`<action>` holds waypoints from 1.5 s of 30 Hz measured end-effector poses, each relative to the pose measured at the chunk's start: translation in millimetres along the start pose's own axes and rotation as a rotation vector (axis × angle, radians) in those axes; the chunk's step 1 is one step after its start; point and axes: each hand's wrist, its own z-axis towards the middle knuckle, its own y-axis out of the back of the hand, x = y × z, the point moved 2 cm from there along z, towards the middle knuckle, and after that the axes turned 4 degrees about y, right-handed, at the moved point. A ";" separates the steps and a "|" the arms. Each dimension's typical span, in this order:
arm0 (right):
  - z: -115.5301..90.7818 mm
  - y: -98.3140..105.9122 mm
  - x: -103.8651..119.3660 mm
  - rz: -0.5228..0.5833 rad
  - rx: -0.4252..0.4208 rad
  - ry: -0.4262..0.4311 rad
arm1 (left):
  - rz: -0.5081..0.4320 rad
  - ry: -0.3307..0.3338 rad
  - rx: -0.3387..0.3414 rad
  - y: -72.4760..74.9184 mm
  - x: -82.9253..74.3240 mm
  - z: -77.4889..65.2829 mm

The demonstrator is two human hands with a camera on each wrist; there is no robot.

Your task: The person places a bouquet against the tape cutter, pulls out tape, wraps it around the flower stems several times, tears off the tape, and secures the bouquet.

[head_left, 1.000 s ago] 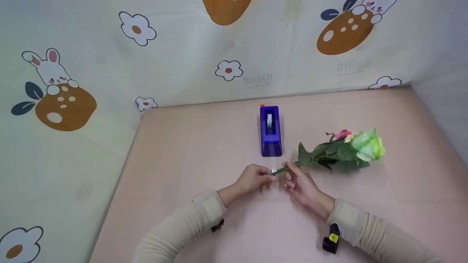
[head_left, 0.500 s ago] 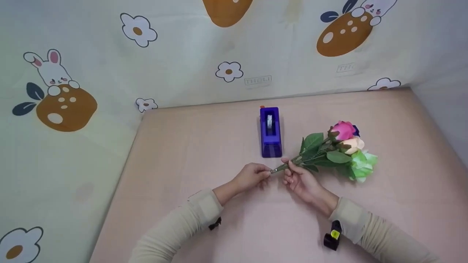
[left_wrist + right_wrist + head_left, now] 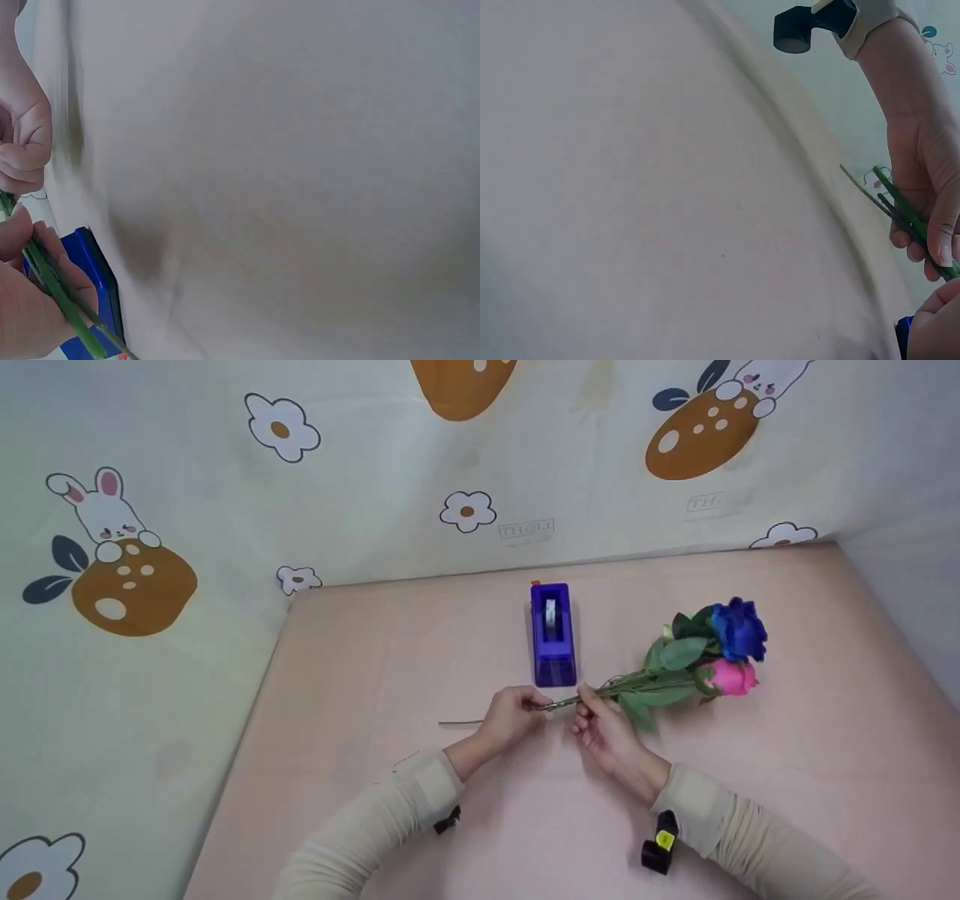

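Note:
In the head view a bunch of artificial roses lies across both hands, its blooms to the right. A blue rose (image 3: 739, 630) and a pink rose (image 3: 731, 677) face up above green leaves (image 3: 667, 675). My left hand (image 3: 516, 715) pinches the gathered stems (image 3: 562, 703) near their lower end. One thin stem (image 3: 459, 723) sticks out left beyond that hand. My right hand (image 3: 611, 739) grips the stems just below the leaves, between thumb and fingers. In the left wrist view, green stem ends (image 3: 71, 311) run out past the left hand (image 3: 34, 296).
A blue-purple tape dispenser (image 3: 553, 637) with a tape roll stands just behind the hands. The pink tabletop (image 3: 375, 652) meets a patterned backdrop (image 3: 375, 472) at the back and left. A black wrist camera (image 3: 660, 844) hangs under the right sleeve.
The bunch has turned about its stems: green, then pink and peach blooms faced up, and now blue and pink do. The left hand has shifted slightly along the stems.

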 end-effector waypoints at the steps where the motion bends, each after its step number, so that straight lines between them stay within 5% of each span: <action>1: 0.7 -0.7 0.5 -0.001 -0.002 0.000 | -0.002 -0.003 0.001 0.6 0.5 1.0; 8: 4.9 -0.1 8.5 -0.038 0.081 -0.032 | 0.007 0.104 0.183 9.5 -1.0 5.5; 12: 4.9 -0.7 11.1 -0.092 0.111 -0.013 | 0.049 0.107 0.251 12.1 -3.5 7.5; 25: 6.6 -8.9 1.9 -0.068 -0.025 0.062 | 0.118 0.000 0.036 13.8 -8.6 15.3; 31: 10.9 -9.3 10.5 -0.178 -0.108 0.109 | 0.094 -0.035 0.071 15.2 -6.0 16.0; 38: 14.3 -8.4 15.0 -0.103 -0.067 0.147 | 0.082 0.068 0.222 17.6 -3.2 19.7; 45: 15.0 -9.1 7.2 0.077 -0.031 0.051 | 0.079 0.077 0.128 19.7 -3.8 23.8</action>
